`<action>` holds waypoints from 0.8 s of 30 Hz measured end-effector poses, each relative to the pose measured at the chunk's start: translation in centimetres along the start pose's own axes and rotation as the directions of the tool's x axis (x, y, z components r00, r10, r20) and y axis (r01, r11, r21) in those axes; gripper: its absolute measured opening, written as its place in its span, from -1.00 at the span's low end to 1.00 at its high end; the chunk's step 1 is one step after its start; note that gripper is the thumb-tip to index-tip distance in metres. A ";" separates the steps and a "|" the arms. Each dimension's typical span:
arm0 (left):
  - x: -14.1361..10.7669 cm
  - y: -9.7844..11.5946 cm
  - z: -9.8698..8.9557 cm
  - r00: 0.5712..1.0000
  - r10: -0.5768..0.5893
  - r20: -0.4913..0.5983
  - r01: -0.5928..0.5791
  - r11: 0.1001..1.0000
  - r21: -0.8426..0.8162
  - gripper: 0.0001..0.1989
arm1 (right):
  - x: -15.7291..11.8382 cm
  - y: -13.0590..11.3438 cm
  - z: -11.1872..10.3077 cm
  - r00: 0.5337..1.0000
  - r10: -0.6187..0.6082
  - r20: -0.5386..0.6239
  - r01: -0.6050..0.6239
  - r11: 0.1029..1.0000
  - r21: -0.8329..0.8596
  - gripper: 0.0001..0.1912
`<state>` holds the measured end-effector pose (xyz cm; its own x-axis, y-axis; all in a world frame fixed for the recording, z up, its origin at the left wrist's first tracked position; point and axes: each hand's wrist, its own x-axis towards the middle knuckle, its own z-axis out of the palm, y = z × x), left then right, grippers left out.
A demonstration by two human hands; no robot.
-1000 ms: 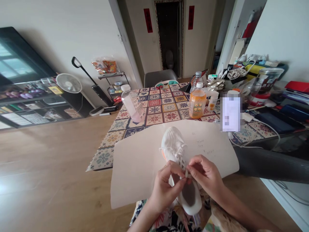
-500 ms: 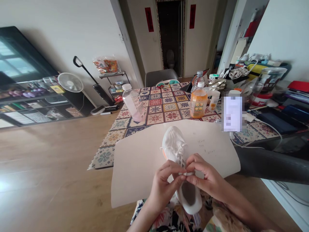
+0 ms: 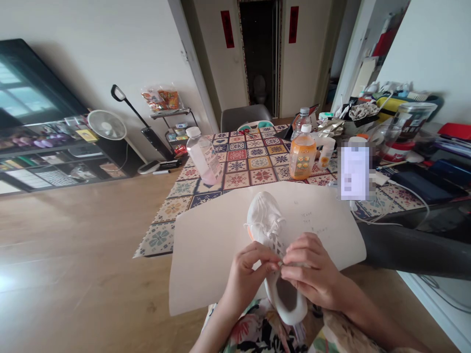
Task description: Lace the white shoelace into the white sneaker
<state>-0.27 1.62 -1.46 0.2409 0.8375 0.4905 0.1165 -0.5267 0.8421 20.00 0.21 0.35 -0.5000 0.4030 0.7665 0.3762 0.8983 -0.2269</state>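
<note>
One white shoe point(image 3: 263, 215) lies on the paper sheet point(image 3: 206, 255), toe away; its heel overhangs the near edge. Left hand point(image 3: 250, 272) and right hand point(image 3: 312, 269) pinch something pale at its laces, mostly hidden by fingers. Handwriting point(image 3: 307, 220) on the sheet is illegible.

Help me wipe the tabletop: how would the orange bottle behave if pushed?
The orange bottle looks well filled, so probably heavy. Its broad upright body would likely slide first, though a push near the white cap might tip it.
</note>
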 end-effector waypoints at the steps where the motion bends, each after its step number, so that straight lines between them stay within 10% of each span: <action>1: 0.1 -0.2 -0.2 1.000 -0.003 -0.007 0.003 1.000 0.016 -0.86 | 0.0 0.2 -0.2 1.000 0.015 0.015 -0.016 0.997 0.070 -0.90; 8: 0.7 -1.4 -1.0 0.998 0.016 -0.058 0.001 0.958 0.286 -0.85 | 0.0 1.6 -0.6 0.985 0.031 0.168 -0.105 0.888 0.448 -0.83; 17: 1.0 -1.8 -0.5 0.993 -0.007 -0.117 0.071 0.831 0.551 -0.83 | 0.2 1.8 -0.3 0.966 0.008 0.258 -0.137 0.863 0.487 -0.68; 24: 0.7 -1.3 -2.3 0.990 0.130 -0.062 -0.091 0.898 0.431 -0.92 | 0.3 1.0 -1.1 0.963 0.056 0.264 -0.143 0.935 0.325 -0.93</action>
<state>-2.44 3.26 -1.70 0.1941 0.7692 0.6088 0.4975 -0.6120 0.6147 21.07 1.07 1.03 -0.6664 0.4842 0.5670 0.1698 0.8390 -0.5169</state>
